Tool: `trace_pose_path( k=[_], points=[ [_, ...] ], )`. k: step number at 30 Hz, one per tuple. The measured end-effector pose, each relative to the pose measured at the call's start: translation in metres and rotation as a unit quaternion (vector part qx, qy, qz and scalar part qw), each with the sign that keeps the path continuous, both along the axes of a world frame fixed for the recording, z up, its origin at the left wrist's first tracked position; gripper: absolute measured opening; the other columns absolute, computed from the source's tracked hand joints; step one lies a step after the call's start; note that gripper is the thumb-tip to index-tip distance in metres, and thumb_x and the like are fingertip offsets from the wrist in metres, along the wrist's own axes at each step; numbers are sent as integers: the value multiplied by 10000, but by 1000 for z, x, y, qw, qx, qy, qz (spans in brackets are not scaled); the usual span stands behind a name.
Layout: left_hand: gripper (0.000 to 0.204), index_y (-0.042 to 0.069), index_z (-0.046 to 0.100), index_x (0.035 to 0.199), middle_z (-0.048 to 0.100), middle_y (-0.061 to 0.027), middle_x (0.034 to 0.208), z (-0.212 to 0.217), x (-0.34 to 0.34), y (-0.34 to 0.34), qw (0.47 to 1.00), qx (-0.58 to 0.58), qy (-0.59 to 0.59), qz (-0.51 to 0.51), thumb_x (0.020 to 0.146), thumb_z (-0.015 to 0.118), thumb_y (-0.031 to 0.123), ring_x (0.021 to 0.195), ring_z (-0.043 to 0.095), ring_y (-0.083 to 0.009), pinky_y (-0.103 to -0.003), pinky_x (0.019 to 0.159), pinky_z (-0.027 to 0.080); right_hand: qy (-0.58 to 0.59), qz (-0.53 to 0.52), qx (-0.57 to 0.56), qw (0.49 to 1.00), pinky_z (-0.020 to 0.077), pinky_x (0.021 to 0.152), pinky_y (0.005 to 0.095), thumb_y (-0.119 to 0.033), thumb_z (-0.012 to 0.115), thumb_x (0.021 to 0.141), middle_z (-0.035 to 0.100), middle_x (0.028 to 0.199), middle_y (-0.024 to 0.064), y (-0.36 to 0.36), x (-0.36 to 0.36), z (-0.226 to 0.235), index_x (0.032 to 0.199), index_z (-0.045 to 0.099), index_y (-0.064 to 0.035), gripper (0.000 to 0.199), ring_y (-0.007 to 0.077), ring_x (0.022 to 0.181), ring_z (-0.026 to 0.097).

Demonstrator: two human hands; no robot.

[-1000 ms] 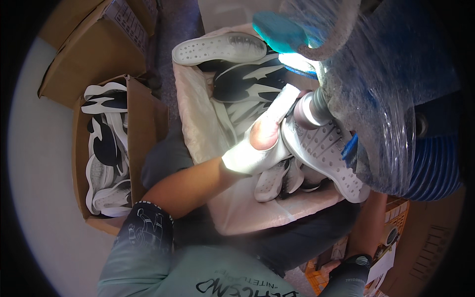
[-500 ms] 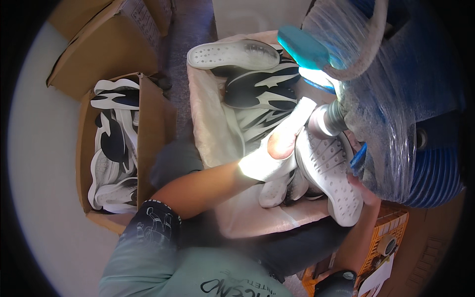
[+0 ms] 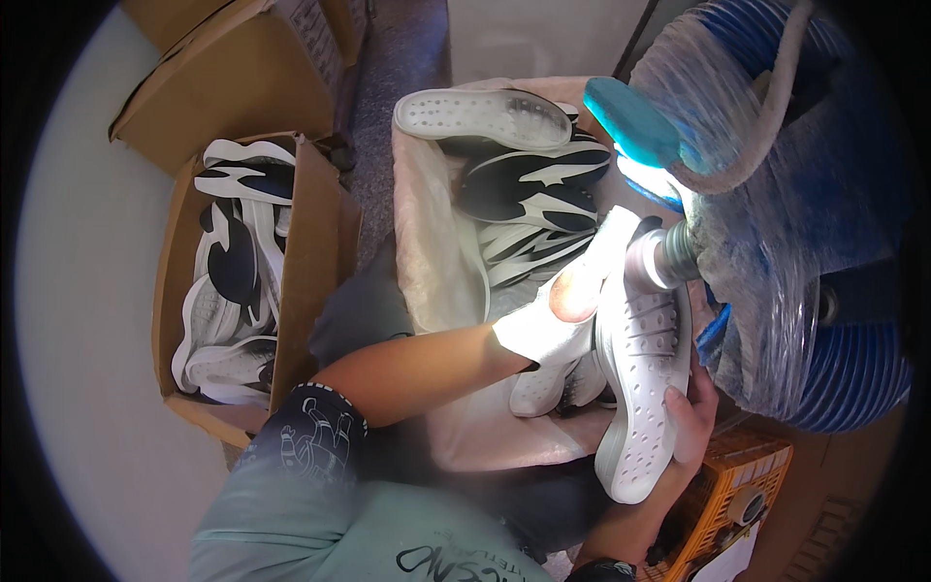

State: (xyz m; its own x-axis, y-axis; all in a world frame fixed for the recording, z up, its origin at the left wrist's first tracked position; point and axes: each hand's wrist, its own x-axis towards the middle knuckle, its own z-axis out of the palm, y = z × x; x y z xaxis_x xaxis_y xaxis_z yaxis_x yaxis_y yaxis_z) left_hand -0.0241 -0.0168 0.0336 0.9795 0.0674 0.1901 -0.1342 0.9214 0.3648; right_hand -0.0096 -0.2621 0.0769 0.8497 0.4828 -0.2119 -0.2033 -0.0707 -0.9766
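Note:
A white shoe sole [image 3: 635, 388], dotted with small holes and ribbed toward its far end, is held between my two hands. My left hand [image 3: 570, 296], partly wrapped in a white covering, grips the sole's far left edge; strong light washes out its fingertips. On the near right side, my right hand [image 3: 692, 415] closes around the sole's edge with its thumb on top. The sole's far end lies against a round spindle head [image 3: 652, 260] that sticks out of the machine; whether they touch is hard to tell.
A lined bin [image 3: 427, 233] holds several black-and-white soles [image 3: 529, 184]. At left, a cardboard box [image 3: 335, 242] contains more soles. A lit teal lamp [image 3: 635, 121] hangs beside the plastic-wrapped machine [image 3: 766, 223] with its blue hose [image 3: 844, 373]. An orange crate [image 3: 742, 480] stands at lower right.
The sole has swung so its near end points more toward me and left. My right hand moved with it, and its thumb now shows on the sole. The whole view has shifted slightly.

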Motion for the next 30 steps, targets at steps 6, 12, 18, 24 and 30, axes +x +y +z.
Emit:
trace_pose_path(
  k=[6,12,18,24,30],
  points=[
    [523,-38,397,1401,560,-177,1308,19,-8,1,999,-36,35,-1,976,491,252,1171,570,-282,-400,1030,448,32,-69,19,997,457,931,316,-110,695,783,615,1216,149,17,-12,7,1313,510,90,596,200,1050,607],
    [534,-63,379,1408,536,-216,1350,8,-14,-5,996,-78,-30,-18,1017,403,300,1187,571,-329,-437,1036,456,6,-140,82,987,496,889,312,30,733,752,636,1185,112,29,-1,-15,1264,582,19,534,217,1035,618],
    [377,-39,487,1302,597,-160,1221,-14,-16,2,992,25,92,88,1039,414,221,1094,606,-254,-390,945,504,-107,-190,-6,976,508,888,308,-11,793,742,627,1193,119,38,19,-52,1244,579,35,547,216,1024,622],
    [334,-35,499,1281,602,-152,1197,-44,-14,11,997,-45,31,48,1016,471,166,1074,611,-247,-375,933,512,-275,-20,-36,961,509,913,334,-101,785,806,611,1261,113,47,58,-91,1280,571,9,531,230,1070,611],
    [308,-34,516,1258,608,-144,1173,-57,-3,33,1000,-23,-5,15,989,535,113,1053,614,-239,-357,920,518,-230,-12,54,972,496,934,350,-111,745,835,596,1282,113,78,91,-81,1295,559,-2,508,237,1104,591]
  ],
)
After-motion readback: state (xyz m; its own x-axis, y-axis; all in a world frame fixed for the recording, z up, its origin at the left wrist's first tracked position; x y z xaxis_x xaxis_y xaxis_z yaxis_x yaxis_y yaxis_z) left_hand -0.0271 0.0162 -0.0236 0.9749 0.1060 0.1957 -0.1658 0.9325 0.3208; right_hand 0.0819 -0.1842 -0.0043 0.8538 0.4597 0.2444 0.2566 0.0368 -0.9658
